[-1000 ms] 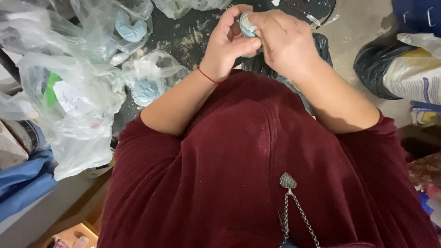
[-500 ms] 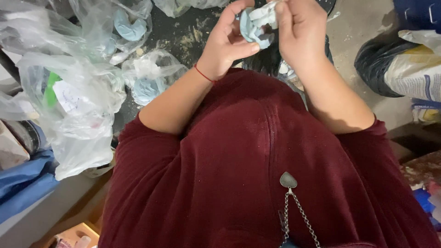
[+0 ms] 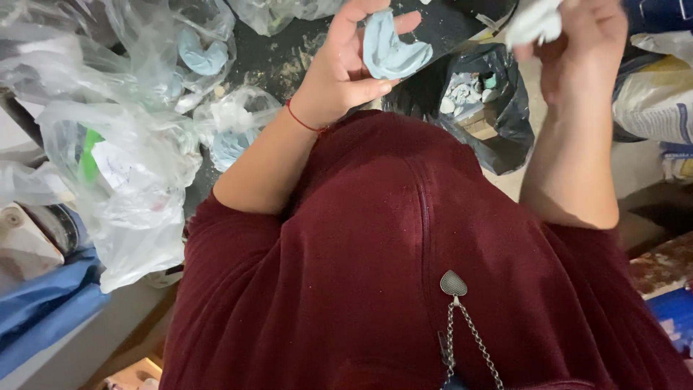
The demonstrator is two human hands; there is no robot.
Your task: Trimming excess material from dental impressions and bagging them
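My left hand (image 3: 346,68) is raised over the dark worktop and holds a pale blue, curved, mould-like piece (image 3: 390,50) between thumb and fingers. A thin red string circles that wrist. My right hand (image 3: 585,43) is up at the top right, apart from the left, and grips a white chunk (image 3: 535,22) at its fingertips. Both forearms reach out of dark red sleeves.
A black bag (image 3: 484,101) holding whitish and blue scraps sits open below the hands. Several clear plastic bags (image 3: 130,159) with blue pieces crowd the dark worktop (image 3: 267,58) at left. Blue cloth (image 3: 43,310) lies at lower left; a white sack (image 3: 657,94) stands at right.
The hands were pressed together around one blue-and-white lump. They have drawn apart: the left keeps the blue piece, the right has lifted the white chunk away to the right.
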